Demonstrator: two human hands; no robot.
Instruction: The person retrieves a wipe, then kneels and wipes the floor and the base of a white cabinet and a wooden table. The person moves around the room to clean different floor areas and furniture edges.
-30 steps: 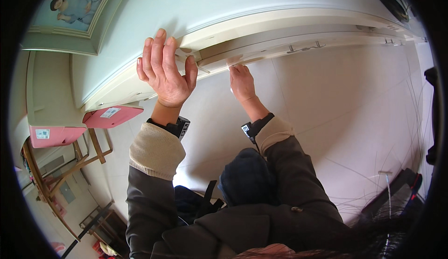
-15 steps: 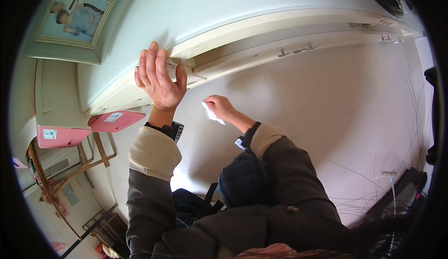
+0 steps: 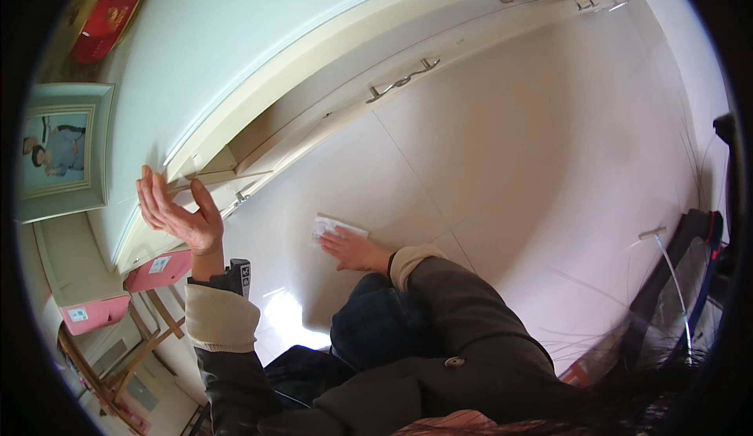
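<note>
My left hand [image 3: 180, 212] rests on the front edge of a long white cabinet [image 3: 259, 67], fingers stretched out and thumb apart, gripping nothing. Below and to the right, my right hand [image 3: 349, 250] lies flat with its fingers out on a white folded tissue or wipe [image 3: 336, 223], over the pale tiled floor [image 3: 471, 161]. Part of the tissue is hidden under the fingers. A drawer [image 3: 345, 102] with a curved metal handle [image 3: 402, 83] stands pulled out along the cabinet front.
On the cabinet top stand a framed photo [image 3: 98, 149] and a red box [image 3: 110, 14]. Pink boxes [image 3: 96, 314] and a wooden rack [image 3: 145, 361] are at the left. A long-handled tool [image 3: 667, 263] leans by dark items at the right.
My right hand has gone from a closed grip on the tissue above the floor to lying flat over it. My left hand remains at the cabinet edge; the view has shifted right.
</note>
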